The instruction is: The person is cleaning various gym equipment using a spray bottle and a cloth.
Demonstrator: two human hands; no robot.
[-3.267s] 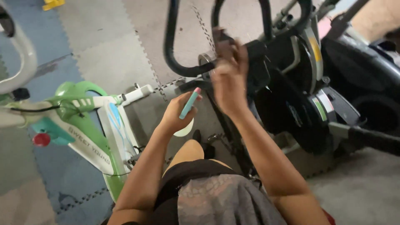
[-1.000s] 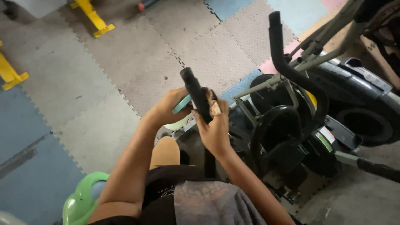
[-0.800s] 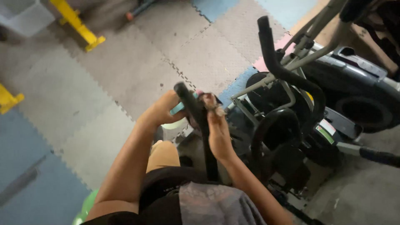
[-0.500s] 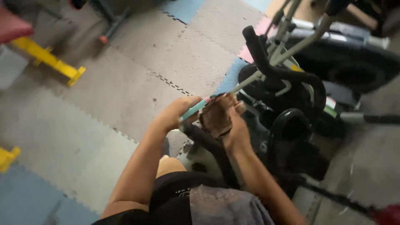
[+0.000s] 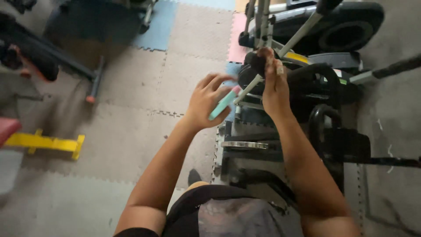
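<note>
My left hand (image 5: 206,102) holds a slim teal tool (image 5: 222,104), fingers curled around it, just left of the exercise bike. My right hand (image 5: 272,85) grips the black foam end of a handlebar (image 5: 254,62) on the black exercise bike (image 5: 307,83). A grey metal bar (image 5: 289,41) runs up and right from under my right hand. My knee and dark shorts (image 5: 232,215) show at the bottom.
Grey foam floor mats (image 5: 131,131) with blue and pink tiles cover the floor. A yellow frame foot (image 5: 44,142) lies at the left. Black gym equipment (image 5: 39,57) stands at the upper left. A black wheel housing (image 5: 346,30) sits at the upper right.
The view has swung left and the bike now lies to the right. My right hand has shifted along the handlebar to its foam end; my left hand has come off the bar with the teal tool.
</note>
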